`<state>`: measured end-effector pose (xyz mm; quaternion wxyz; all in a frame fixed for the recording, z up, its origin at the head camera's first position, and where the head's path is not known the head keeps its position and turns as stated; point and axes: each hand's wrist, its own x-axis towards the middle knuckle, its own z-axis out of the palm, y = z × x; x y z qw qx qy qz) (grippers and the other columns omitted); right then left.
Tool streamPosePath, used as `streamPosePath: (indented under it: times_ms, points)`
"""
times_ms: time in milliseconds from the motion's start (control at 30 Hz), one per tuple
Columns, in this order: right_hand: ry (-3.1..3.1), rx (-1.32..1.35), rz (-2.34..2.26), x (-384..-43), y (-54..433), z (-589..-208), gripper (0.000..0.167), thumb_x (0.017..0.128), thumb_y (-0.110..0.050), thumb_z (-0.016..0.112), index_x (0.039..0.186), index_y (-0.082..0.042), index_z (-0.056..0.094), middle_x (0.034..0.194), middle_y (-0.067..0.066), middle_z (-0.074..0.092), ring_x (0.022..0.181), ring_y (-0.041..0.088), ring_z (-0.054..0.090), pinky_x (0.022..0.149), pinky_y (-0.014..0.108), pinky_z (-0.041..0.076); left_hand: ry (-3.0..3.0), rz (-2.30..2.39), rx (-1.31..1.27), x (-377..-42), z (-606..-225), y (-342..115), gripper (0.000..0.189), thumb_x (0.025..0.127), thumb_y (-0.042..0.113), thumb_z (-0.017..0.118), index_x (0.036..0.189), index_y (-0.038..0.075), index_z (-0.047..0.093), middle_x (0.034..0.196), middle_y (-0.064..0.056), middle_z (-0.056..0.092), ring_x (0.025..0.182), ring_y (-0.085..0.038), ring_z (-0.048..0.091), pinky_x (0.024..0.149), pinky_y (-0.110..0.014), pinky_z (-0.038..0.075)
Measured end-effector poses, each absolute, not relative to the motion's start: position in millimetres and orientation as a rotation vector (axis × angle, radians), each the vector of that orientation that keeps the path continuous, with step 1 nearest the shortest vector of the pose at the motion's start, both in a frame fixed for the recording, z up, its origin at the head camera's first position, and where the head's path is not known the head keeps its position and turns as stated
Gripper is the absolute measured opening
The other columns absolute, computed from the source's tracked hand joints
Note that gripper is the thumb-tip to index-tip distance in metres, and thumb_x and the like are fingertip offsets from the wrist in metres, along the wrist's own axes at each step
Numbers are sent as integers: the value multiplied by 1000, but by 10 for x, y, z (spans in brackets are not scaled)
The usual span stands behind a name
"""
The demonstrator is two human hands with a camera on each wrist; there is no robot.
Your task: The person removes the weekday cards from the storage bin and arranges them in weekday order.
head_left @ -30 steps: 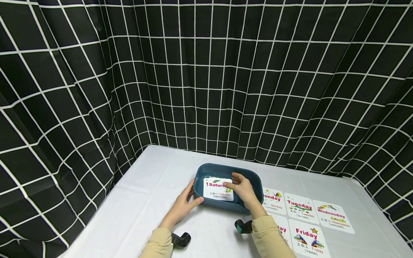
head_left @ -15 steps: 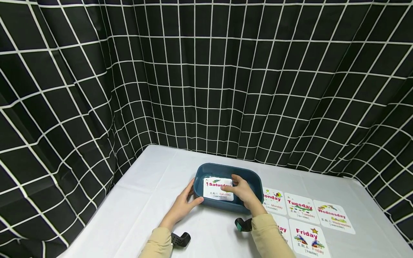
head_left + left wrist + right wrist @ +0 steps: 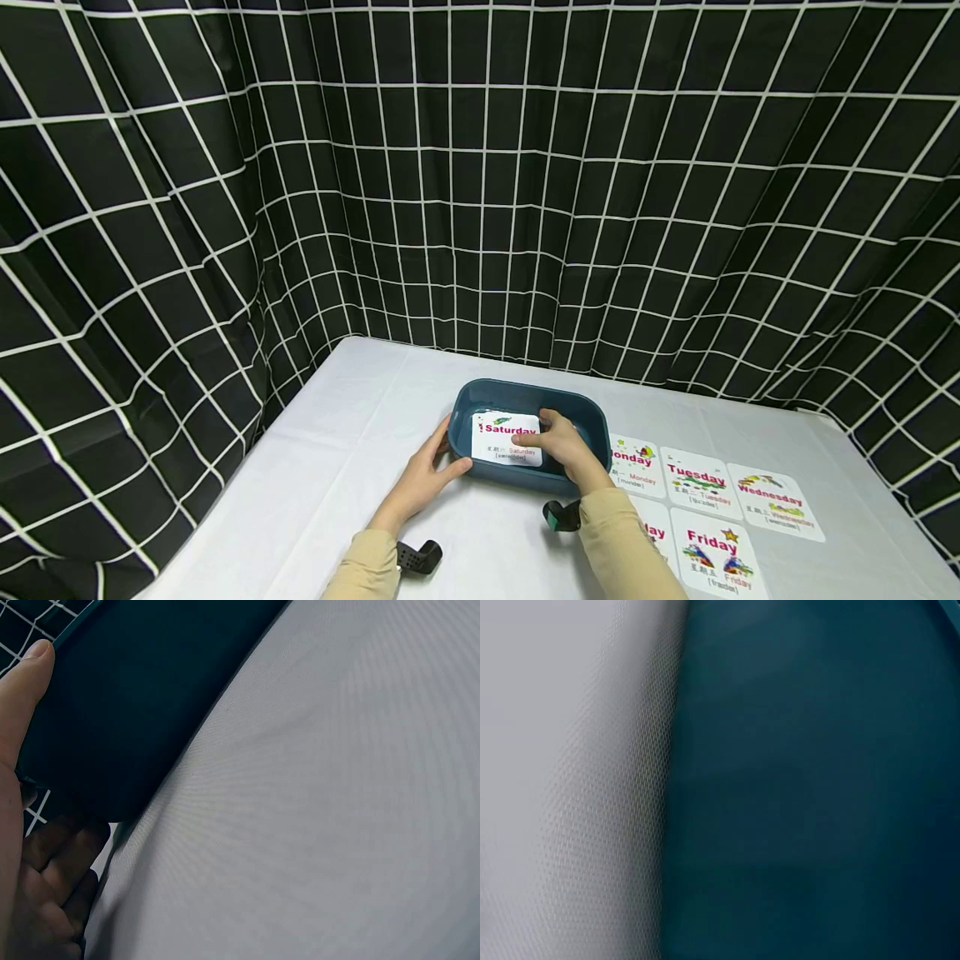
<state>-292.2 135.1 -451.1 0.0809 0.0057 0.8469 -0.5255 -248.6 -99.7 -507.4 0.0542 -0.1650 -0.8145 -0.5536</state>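
Note:
A dark teal plastic box (image 3: 487, 477) sits on the white-covered table. Inside lies a white Saturday card (image 3: 502, 454) with red lettering. My left hand (image 3: 427, 479) holds the box's near left corner, its thumb (image 3: 36, 667) at the rim and the other fingers (image 3: 71, 862) around the side. Within the box is my right hand (image 3: 566, 446), the thumb across the card's printed face and the fingers by its right edge. Only the box's outer wall (image 3: 795, 787) and cloth show in the right wrist view; the right hand is out of that picture.
Right of the box lie a Monday card (image 3: 636, 477), a Tuesday card (image 3: 701, 492) and a Wednesday card (image 3: 780, 510). Nearer are a Friday card (image 3: 708, 567) and one partly covered by my right sleeve (image 3: 626, 542). A black gridded curtain (image 3: 450, 208) surrounds the table.
My right thumb has slid left and slightly down across the Saturday card, the hand shifting a little with it. Left hand and box look unchanged.

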Motion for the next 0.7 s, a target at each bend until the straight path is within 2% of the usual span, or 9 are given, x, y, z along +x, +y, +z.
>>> streamPosePath:
  times_ms: [167, 367, 533, 700]
  points:
    - [2541, 33, -1531, -2954, 1339, -4525, 89, 74, -23, 79, 136, 16, 28, 139, 32, 31, 126, 45, 31, 101, 54, 29, -2504, -1674, -475, -2568, -5215, -1041, 82, 85, 44, 65, 149, 19, 21, 145, -9, 35, 124, -26, 42, 105, -51, 25]
    - [2569, 32, -1476, -2978, 1333, -4549, 88, 74, -21, 79, 135, 16, 29, 136, 33, 33, 125, 45, 32, 102, 54, 28, -2509, -1673, -470, -2589, -5253, -1054, 83, 83, 48, 65, 149, 21, 22, 145, -7, 35, 124, -23, 43, 105, -48, 26]
    - [2641, 4, -1404, -2995, 1329, -4550, 86, 70, -17, 81, 133, 15, 32, 131, 32, 39, 122, 43, 36, 101, 52, 30, -2506, -1647, -482, -2560, -5202, -1039, 82, 85, 44, 65, 149, 18, 21, 145, -9, 35, 123, -25, 44, 104, -49, 27]
    - [2735, -47, -1258, -3017, 1340, -4572, 89, 68, -21, 84, 133, 14, 35, 128, 31, 40, 119, 44, 37, 99, 54, 31, -2466, -1675, -506, -2449, -5012, -991, 78, 88, 32, 65, 148, 8, 21, 143, -19, 34, 123, -35, 42, 104, -54, 24]
